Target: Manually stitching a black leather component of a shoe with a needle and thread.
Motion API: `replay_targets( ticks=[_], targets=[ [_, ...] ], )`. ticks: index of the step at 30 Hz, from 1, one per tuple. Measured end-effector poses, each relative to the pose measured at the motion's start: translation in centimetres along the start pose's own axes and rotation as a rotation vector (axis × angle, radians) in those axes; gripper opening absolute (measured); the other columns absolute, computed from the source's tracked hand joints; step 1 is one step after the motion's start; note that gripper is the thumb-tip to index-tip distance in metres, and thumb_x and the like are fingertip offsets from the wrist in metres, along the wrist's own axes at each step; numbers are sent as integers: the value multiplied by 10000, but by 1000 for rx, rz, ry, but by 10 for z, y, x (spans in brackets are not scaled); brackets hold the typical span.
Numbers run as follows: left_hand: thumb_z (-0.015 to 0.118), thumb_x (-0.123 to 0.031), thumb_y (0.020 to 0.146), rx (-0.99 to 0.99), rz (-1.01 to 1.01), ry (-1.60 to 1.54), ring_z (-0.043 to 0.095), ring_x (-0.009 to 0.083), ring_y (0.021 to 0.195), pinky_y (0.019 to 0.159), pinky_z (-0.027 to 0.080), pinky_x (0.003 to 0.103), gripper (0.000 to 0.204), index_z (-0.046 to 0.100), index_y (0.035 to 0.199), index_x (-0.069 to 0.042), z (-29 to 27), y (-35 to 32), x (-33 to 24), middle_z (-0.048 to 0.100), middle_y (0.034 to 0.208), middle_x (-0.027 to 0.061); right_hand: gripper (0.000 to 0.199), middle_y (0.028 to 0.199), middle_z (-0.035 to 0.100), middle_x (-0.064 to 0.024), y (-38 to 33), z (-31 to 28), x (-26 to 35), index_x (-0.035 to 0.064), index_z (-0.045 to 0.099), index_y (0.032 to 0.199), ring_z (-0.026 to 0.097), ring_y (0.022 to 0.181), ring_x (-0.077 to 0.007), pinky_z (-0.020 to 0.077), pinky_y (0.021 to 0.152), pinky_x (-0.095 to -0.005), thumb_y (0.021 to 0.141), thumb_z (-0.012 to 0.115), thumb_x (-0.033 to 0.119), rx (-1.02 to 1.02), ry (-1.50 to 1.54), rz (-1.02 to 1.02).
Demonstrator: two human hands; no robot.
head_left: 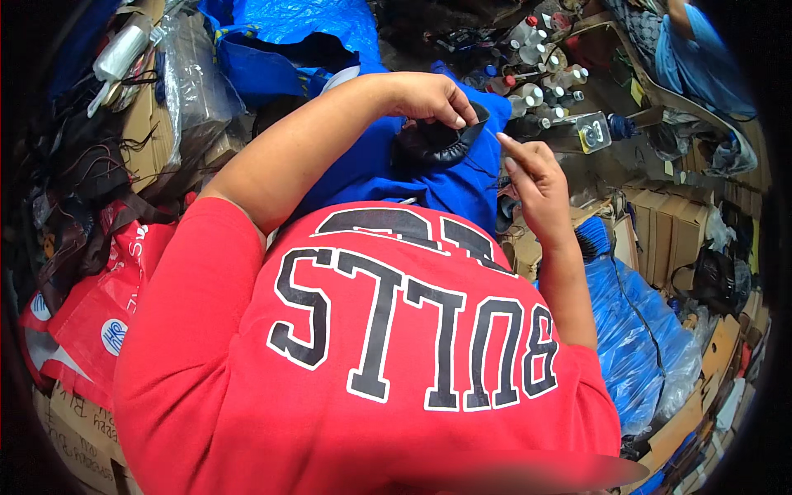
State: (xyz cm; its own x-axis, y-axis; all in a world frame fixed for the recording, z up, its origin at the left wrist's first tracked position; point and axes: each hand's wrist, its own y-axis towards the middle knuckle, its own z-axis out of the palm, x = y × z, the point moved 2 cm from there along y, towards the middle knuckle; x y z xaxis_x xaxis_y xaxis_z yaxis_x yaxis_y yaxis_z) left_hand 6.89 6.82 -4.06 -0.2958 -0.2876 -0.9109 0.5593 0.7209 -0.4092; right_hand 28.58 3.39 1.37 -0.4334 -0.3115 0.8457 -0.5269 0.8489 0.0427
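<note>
Over my lap, my left hand (436, 101) is closed, pinching the upper edge of a black leather-like piece (441, 153). This piece has a rounded, puckered lower part and a flatter flap on its right; its exact kind I cannot tell. It rests against the blue cloth (363, 165) covering my legs. To the right of the piece and apart from it, my right hand (538, 177) is raised. Its index finger stretches toward the flap, the thumb is a little apart below, and the other fingers curl in. Nothing shows between those fingers.
Several small capped bottles (532, 54) stand at the far right, near a clear jar (592, 132) with something yellow in it. A blue brush (592, 238), cardboard pieces (668, 227) and blue plastic (635, 330) lie at right. A red bag (107, 280) and wrapped cardboard (153, 124) crowd the left.
</note>
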Motion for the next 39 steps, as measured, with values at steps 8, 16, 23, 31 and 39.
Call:
replay_targets(
  ticks=[8,16,23,31,39],
  targets=[
    [619,-184,811,0,-1,45,460,58,625,557,385,226,334,625,1136,-103,1,-8,-3,599,790,-40,243,715,506,-73,9,15,-13,105,676,1000,520,649,-195,432,613,-294,786,593,27,98,-232,-51],
    [615,-164,818,34,-10,39,460,61,622,563,384,232,318,629,1131,-109,2,-6,-3,596,777,-41,217,708,522,-112,9,13,-1,82,683,953,547,649,-255,445,617,-338,760,593,41,95,-338,-26],
    [644,-137,795,17,60,102,542,80,710,655,442,249,269,659,1053,-62,-1,8,-2,645,830,-10,213,735,541,-121,15,17,-10,75,680,956,549,647,-266,452,626,-329,762,594,53,130,-233,-5],
    [698,-217,764,42,114,111,528,80,703,660,420,240,288,668,998,-51,-3,19,2,638,812,-14,240,858,544,-5,33,8,-61,96,673,1042,493,867,-103,383,778,-241,812,606,109,416,239,207],
    [707,-282,755,28,65,32,442,46,619,543,338,221,274,678,966,-108,-1,11,0,581,724,-61,237,865,576,4,33,23,-68,50,670,1019,502,819,-88,390,762,-232,788,651,102,367,405,256]
  ],
)
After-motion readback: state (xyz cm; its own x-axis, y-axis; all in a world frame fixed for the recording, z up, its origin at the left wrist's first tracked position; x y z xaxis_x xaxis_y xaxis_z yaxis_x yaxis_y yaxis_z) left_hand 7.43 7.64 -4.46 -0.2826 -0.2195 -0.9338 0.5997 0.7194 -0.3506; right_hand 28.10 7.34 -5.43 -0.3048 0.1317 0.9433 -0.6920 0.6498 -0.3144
